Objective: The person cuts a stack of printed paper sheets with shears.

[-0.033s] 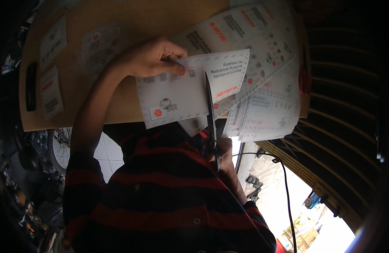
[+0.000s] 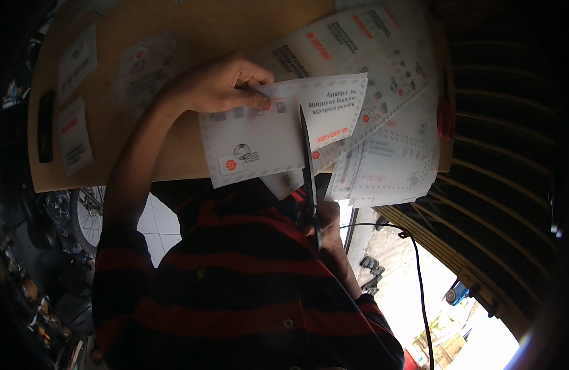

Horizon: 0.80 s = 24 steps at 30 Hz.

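My left hand [image 2: 238, 86] pinches the upper edge of a whitish translucent printed sheet [image 2: 266, 145] between thumb and fingers, holding it over the table's near edge. Scissors [image 2: 309, 172] with long dark blades reach up into that sheet from below. Their handles sit in my right hand [image 2: 329, 217], close to my body, its fingers partly hidden behind them. Right of the blades, a flap of the sheet [image 2: 334, 111] stands at a different angle from the rest. Beneath and to the right, larger printed sheets [image 2: 358, 37] overlap on the table.
A stack of printed sheets [image 2: 392, 163] hangs over the near right edge of the wooden table [image 2: 198, 31]. Smaller printed pieces [image 2: 78, 61] lie at the left, near a dark slot [image 2: 45, 126]. Something red [image 2: 445, 117] is at the right edge. A black cable [image 2: 420, 283] hangs below.
The flap right of the blades has shifted very slightly to the right. Both hands and the scissors look nearly still.
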{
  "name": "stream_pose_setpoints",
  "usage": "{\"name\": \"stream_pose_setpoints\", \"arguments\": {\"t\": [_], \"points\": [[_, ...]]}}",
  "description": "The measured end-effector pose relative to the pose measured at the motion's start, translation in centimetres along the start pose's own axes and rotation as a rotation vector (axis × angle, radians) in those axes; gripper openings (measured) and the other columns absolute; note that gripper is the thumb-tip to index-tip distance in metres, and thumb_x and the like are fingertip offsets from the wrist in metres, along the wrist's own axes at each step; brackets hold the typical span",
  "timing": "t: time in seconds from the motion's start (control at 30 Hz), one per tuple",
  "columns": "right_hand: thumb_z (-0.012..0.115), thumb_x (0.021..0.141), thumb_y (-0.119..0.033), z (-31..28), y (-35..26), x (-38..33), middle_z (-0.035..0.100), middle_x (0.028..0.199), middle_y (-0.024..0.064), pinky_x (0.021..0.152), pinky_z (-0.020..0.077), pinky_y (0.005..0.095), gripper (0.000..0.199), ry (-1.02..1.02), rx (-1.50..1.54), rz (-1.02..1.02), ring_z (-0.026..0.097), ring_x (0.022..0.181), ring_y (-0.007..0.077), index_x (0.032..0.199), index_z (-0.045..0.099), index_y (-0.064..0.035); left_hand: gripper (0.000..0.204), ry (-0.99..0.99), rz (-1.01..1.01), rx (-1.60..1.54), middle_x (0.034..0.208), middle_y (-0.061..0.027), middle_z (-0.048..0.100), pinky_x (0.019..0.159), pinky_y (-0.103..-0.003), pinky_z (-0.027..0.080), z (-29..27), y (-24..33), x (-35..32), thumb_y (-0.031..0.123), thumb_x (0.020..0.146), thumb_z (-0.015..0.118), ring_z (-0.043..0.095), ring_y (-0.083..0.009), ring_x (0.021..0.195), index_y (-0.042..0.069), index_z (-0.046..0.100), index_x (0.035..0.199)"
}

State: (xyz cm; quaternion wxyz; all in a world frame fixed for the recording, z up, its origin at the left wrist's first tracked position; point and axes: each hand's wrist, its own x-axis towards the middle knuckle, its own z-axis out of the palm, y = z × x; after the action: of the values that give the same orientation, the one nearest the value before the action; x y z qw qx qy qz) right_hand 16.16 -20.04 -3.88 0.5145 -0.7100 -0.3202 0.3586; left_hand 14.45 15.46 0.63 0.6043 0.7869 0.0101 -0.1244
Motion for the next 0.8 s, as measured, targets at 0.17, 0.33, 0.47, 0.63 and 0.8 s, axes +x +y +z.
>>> {"name": "stream_pose_setpoints", "arguments": {"t": [0.17,0.33,0.47,0.63,0.8], "points": [[0.07,0.07,-0.066,-0.2,1.6,-0.6,0.056,0.057,-0.0003,0.048,0.0416,0.0246,0.068,0.013,-0.021,-0.015,0.055,0.051,0.0095,0.079,0.063,0.0013,0.021,-0.039,-0.09,-0.014,0.087,-0.006,0.061,0.071,-0.026,0.044,-0.1,0.6,0.0,0.011,0.083,0.07,0.057,-0.0114,0.079,-0.004,0.065,0.096],[0.071,0.069,-0.065,-0.5,1.1,-0.4,0.056,0.058,0.0001,0.048,0.0423,0.0249,0.068,0.007,-0.044,-0.014,0.056,0.051,0.01,0.082,0.064,0.0012,0.023,0.001,-0.013,-0.02,0.077,-0.0067,0.066,0.063,-0.027,0.043,0.2,0.1,0.0,0.018,0.084,0.07,0.058,-0.0099,0.067,0.0,0.067,0.097],[0.07,0.07,-0.065,-0.7,1.4,-0.4,0.057,0.058,0.0012,0.049,0.0434,0.0255,0.067,-0.031,-0.052,-0.036,0.057,0.052,0.0116,0.082,0.064,0.0005,0.023,-0.004,0.069,-0.04,0.072,-0.0068,0.068,0.06,-0.026,0.043,0.3,-0.2,0.1,0.021,0.084,0.069,0.059,-0.009,0.061,0.002,0.067,0.097],[0.069,0.07,-0.065,-0.5,0.4,0.0,0.058,0.057,0.0036,0.049,0.0449,0.027,0.068,-0.009,-0.056,0.003,0.061,0.052,0.0149,0.082,0.064,0.0007,0.024,-0.022,0.03,-0.023,0.072,-0.0064,0.068,0.061,-0.027,0.044,0.2,0.1,0.0,0.022,0.084,0.07,0.059,-0.0087,0.063,0.001,0.067,0.096],[0.069,0.07,-0.067,-0.9,0.4,-0.1,0.058,0.057,0.0032,0.048,0.0453,0.027,0.069,-0.022,-0.069,0.002,0.06,0.051,0.0144,0.082,0.064,0.001,0.025,-0.01,0.042,-0.039,0.071,-0.006,0.067,0.061,-0.026,0.043,0.3,0.2,-0.1,0.023,0.084,0.07,0.059,-0.0088,0.063,0.001,0.067,0.094]]}}
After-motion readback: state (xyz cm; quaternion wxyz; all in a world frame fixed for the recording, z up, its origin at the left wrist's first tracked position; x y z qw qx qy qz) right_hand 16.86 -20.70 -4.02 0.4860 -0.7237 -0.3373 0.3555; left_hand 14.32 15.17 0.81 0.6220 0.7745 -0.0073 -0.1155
